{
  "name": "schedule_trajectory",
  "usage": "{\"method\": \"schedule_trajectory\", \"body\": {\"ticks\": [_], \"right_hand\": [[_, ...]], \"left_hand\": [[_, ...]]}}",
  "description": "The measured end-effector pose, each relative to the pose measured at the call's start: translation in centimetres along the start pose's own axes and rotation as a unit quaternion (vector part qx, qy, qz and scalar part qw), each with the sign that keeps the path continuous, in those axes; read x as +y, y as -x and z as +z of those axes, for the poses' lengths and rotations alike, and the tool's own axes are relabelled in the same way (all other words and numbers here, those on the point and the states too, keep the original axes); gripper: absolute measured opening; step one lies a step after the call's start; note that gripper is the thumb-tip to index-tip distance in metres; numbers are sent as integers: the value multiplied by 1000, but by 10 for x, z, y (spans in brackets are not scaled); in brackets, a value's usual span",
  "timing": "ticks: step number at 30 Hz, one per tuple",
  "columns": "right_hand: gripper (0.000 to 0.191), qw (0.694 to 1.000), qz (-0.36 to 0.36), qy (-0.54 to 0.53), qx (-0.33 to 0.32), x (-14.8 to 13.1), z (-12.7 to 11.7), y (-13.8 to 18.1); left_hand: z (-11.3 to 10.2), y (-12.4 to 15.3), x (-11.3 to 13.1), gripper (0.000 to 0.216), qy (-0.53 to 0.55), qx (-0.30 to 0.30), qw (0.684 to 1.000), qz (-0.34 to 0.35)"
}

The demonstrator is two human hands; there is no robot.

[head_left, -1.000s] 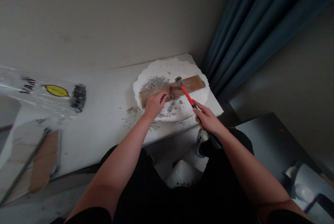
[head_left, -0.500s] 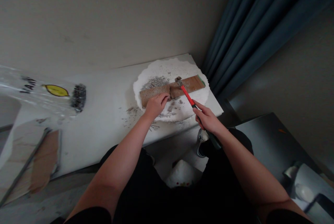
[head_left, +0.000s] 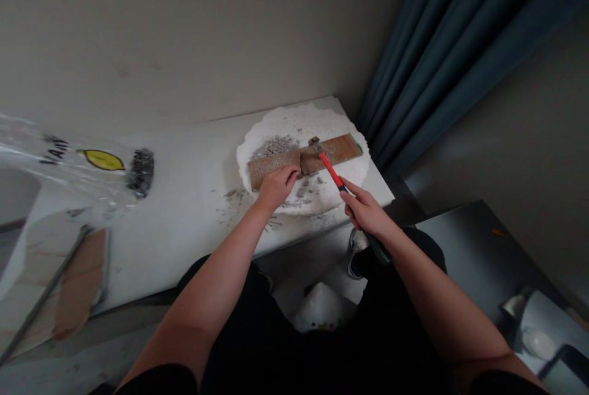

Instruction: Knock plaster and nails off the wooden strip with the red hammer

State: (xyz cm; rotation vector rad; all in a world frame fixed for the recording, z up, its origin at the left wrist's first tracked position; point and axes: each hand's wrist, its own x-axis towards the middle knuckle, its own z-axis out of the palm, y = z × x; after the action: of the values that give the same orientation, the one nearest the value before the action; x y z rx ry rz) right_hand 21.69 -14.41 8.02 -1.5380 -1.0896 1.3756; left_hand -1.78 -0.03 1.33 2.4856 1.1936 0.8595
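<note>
My right hand [head_left: 364, 206] is wrapped round the black grip of a hammer [head_left: 332, 170] with a red shaft. Its metal head lies over the middle of a brown wooden board [head_left: 339, 148], too close to tell whether it touches. The board's left part is covered in small holes, and a dark crack or seam crosses it. At that seam, my left hand [head_left: 277, 185] has its fingers pinched together; what they hold, if anything, is too small to make out. Underneath is a white round mat [head_left: 317, 118] with a ragged rim, strewn with grey fragments [head_left: 277, 145].
A clear plastic bag [head_left: 103, 159] with a yellow mark stands on the white table [head_left: 179, 223] at left. A metal bar [head_left: 46, 294] and brown board pieces [head_left: 83, 284] lie front left. Blue curtains [head_left: 442, 45] hang at right, above a dark surface [head_left: 455, 241].
The view has shifted very slightly. Both hands, the hammer and the board keep nearly the same places.
</note>
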Motion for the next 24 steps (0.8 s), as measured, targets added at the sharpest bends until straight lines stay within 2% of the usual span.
{"method": "schedule_trajectory", "body": {"ticks": [6, 11, 17, 21, 24], "right_hand": [[72, 1000, -3, -14, -6, -1, 1, 1], [80, 998, -25, -49, -22, -12, 0, 14], [78, 994, -39, -58, -80, -25, -4, 37], [76, 992, -39, -67, -98, -27, -3, 48], [75, 992, -9, -53, -111, -26, 2, 49]], "left_hand": [[1, -1, 0, 21, 3, -4, 1000, -8], [1, -1, 0, 18, 31, -5, 999, -37], [5, -2, 1, 37, 59, 9, 993, -103], [7, -3, 0, 40, 72, 5, 992, -107], [7, -4, 1, 43, 86, 7, 990, -111]]}}
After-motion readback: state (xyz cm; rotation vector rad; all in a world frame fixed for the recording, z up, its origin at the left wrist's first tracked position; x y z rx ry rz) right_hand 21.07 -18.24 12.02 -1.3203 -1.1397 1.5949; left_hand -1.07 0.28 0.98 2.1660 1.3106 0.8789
